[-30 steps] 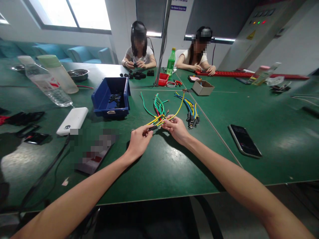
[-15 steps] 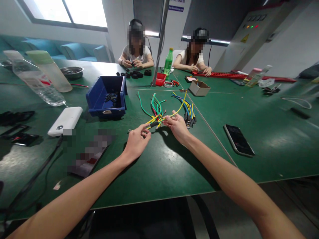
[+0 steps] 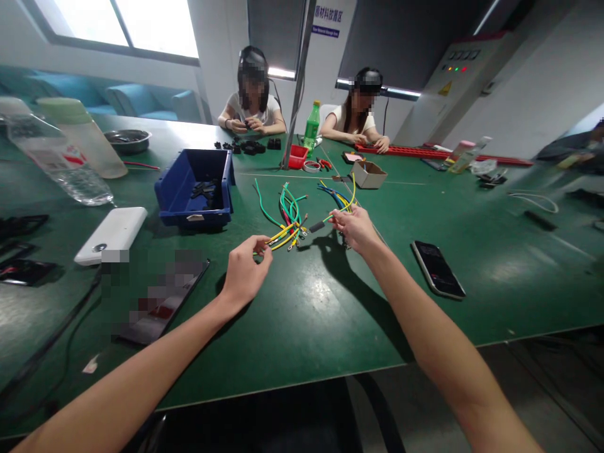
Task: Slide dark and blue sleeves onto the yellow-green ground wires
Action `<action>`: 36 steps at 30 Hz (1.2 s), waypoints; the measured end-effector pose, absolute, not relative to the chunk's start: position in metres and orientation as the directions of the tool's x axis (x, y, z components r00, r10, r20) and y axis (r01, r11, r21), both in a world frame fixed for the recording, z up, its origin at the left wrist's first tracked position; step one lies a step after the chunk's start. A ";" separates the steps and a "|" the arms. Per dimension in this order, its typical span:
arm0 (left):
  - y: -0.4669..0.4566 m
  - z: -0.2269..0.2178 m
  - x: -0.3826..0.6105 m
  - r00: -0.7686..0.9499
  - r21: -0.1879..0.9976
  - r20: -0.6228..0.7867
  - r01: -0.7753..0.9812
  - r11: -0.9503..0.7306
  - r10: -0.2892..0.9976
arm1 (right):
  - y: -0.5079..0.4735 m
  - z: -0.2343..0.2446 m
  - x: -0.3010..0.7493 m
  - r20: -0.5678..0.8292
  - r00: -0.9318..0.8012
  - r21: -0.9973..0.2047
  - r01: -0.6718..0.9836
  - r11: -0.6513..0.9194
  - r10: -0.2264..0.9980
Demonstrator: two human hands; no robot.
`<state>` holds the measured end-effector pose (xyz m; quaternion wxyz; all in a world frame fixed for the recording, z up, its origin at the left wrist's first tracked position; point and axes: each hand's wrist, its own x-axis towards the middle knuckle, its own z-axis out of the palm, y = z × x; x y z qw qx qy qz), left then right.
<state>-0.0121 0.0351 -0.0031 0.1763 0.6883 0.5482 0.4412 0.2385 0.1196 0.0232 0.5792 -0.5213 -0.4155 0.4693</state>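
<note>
My right hand [image 3: 355, 228] pinches a yellow-green wire [image 3: 353, 189] that has a black sleeve [image 3: 317, 226] and a metal ring lug at its left end. The wire's free end sticks up above my fingers. My left hand [image 3: 248, 264] is closed at the left end of several yellow wires [image 3: 285, 238], its fingertips around a yellow-green wire, with a bit of green showing by the thumb. Green wires [image 3: 287, 204] lie fanned just beyond. Blue and yellow wires [image 3: 333, 195] lie behind my right hand, which partly hides them.
A blue bin [image 3: 195, 219] with black parts stands left of the wires. A white power bank [image 3: 112, 234], bottles and a phone [image 3: 438, 269] lie around. Across the green table sit two people, near a green bottle [image 3: 311, 129], a red box [image 3: 297, 157] and a small carton [image 3: 369, 175].
My right hand has moved right, carrying the black-sleeved wire away from the bundle. My left hand has let go of that wire's lug end and shifted slightly left. The view has turned a little.
</note>
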 end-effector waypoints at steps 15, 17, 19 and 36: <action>0.044 -0.019 -0.021 0.193 0.364 0.377 0.869 -0.336 0.906 | 0.142 0.026 0.315 -0.073 0.295 -0.991 0.090 -0.104 0.953; 0.043 -0.019 -0.021 0.201 0.371 0.377 0.862 -0.346 0.904 | 0.143 0.024 0.319 -0.080 0.292 -0.982 0.143 -0.126 0.953; 0.043 -0.019 -0.022 0.204 0.384 0.378 0.853 -0.354 0.903 | 0.144 0.024 0.321 -0.087 0.286 -0.972 0.186 -0.144 0.954; 0.049 -0.021 -0.020 0.204 0.463 0.381 0.802 -0.377 0.902 | 0.142 0.013 0.318 -0.052 0.255 -0.848 0.500 -0.178 0.965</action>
